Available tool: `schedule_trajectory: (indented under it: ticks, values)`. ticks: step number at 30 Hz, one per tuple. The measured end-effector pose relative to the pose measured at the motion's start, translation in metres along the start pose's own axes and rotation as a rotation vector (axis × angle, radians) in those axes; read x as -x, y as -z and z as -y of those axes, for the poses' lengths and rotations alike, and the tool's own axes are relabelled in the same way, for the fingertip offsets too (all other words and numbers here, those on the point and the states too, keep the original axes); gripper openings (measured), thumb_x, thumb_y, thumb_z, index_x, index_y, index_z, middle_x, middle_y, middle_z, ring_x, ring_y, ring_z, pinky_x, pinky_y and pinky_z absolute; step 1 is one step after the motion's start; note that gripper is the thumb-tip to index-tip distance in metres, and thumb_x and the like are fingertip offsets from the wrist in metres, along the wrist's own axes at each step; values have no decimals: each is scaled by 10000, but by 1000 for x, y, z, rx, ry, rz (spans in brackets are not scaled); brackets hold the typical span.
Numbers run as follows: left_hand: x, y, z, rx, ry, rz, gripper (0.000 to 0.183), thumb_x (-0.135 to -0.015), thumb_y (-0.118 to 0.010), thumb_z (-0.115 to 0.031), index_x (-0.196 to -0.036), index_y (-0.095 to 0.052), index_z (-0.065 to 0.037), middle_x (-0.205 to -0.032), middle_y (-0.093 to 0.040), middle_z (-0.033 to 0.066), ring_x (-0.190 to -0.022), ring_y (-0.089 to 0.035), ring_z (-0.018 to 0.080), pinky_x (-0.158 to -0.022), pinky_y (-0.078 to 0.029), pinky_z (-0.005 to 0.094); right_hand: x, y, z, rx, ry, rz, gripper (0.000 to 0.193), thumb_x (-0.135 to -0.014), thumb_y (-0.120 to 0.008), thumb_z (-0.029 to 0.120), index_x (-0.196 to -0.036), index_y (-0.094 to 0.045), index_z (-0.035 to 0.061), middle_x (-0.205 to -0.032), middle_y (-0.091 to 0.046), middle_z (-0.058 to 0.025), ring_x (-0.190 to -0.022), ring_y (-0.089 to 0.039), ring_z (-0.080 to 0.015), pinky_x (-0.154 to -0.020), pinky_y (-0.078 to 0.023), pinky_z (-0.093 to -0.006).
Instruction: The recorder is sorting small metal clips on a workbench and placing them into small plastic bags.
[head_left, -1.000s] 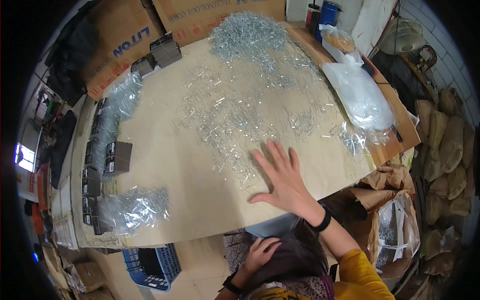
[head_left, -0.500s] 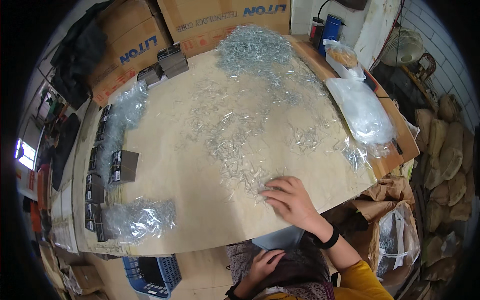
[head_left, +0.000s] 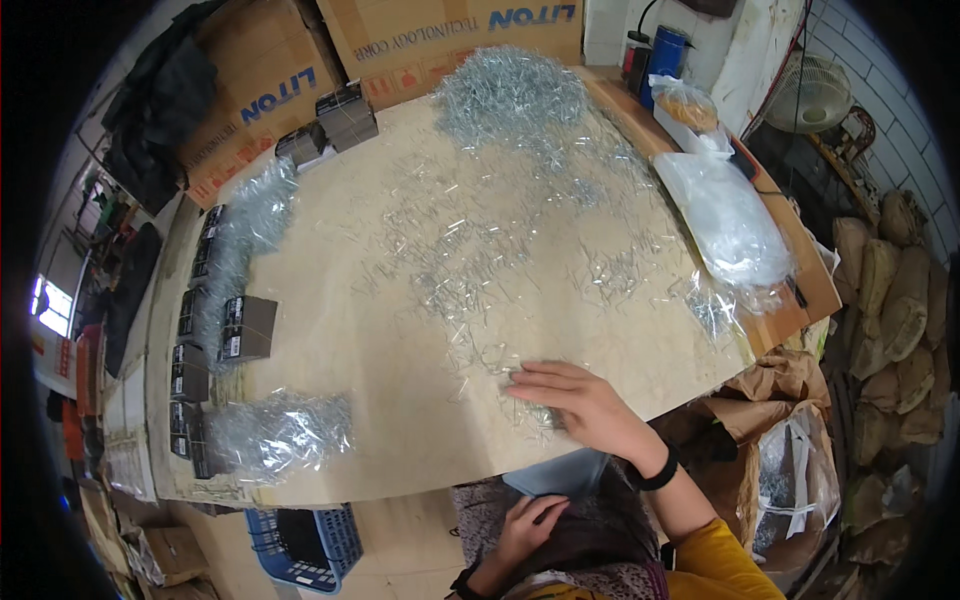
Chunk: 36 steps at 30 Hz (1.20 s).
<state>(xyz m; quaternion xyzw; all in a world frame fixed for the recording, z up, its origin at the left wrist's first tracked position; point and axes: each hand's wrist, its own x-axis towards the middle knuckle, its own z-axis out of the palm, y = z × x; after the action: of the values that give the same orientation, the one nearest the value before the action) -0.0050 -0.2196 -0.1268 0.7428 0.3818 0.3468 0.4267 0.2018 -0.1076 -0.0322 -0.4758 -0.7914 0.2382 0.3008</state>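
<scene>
My right hand (head_left: 585,405) lies low over the near part of the table, fingers stretched out together and pointing left. A small cluster of short, thin, shiny pin-like pieces (head_left: 541,417) is gathered under and beside its palm. Below the table's front edge, my left hand (head_left: 530,530) pinches the rim of a translucent blue-grey plastic bag (head_left: 556,475), which is held over my lap. More of the loose pieces (head_left: 450,290) are scattered across the middle of the tabletop. At the far side they form a large heap (head_left: 512,95).
Bagged pieces (head_left: 285,437) and banded dark card stacks (head_left: 247,328) line the table's left side. Clear plastic bags (head_left: 735,230) lie on a wooden board at right. A blue basket (head_left: 345,540) stands below the table; an open paper sack (head_left: 790,480) is at lower right.
My right hand has drawn slightly toward me and its fingers have straightened. A small cluster of pieces now shows nearer the front edge. My left hand stays at the bag.
</scene>
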Motion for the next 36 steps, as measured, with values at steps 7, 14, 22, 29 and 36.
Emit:
schedule_trajectory:
  ticks: [7,14,22,29,36]
  values:
    - [1,-2,4,71,64,36,190,-768,-787,-60,-946,-721,-64,-891,-695,98,-794,-660,261,-722,-539,341,33,-8,39,184,-124,-140,487,-901,-601,294,-1367,-533,169,-1425,-495,-110,-1381,-381,-309,-1133,-292,-492]
    - [8,-1,4,96,17,27,232,-747,-799,-40,-958,-703,-22,-957,-679,156,-860,-667,315,-764,-543,366,71,-43,60,438,-164,-121,648,-853,-597,548,-1402,-499,219,-1492,-410,-81,-1358,-385,-305,-1097,-281,-525]
    - [7,3,-6,42,-6,42,241,-752,-800,-37,-972,-702,-21,-977,-677,149,-888,-672,309,-771,-543,362,46,-40,54,401,-80,-109,718,-847,-592,567,-1403,-485,126,-1476,-427,-100,-1367,-375,-309,-1089,-284,-533]
    - [1,0,-13,122,25,-26,204,-751,-798,-39,-934,-708,-28,-949,-681,129,-839,-664,287,-734,-542,353,84,-56,37,268,-6,-247,653,-878,-590,495,-1324,-527,22,-1444,-454,-127,-1329,-428,-328,-1092,-312,-508]
    - [-4,4,-16,53,22,22,180,-763,-782,-36,-921,-698,-18,-929,-675,135,-816,-658,287,-722,-542,354,75,-41,42,347,-29,-241,574,-885,-607,423,-1347,-539,90,-1448,-461,-116,-1326,-445,-330,-1069,-362,-479]
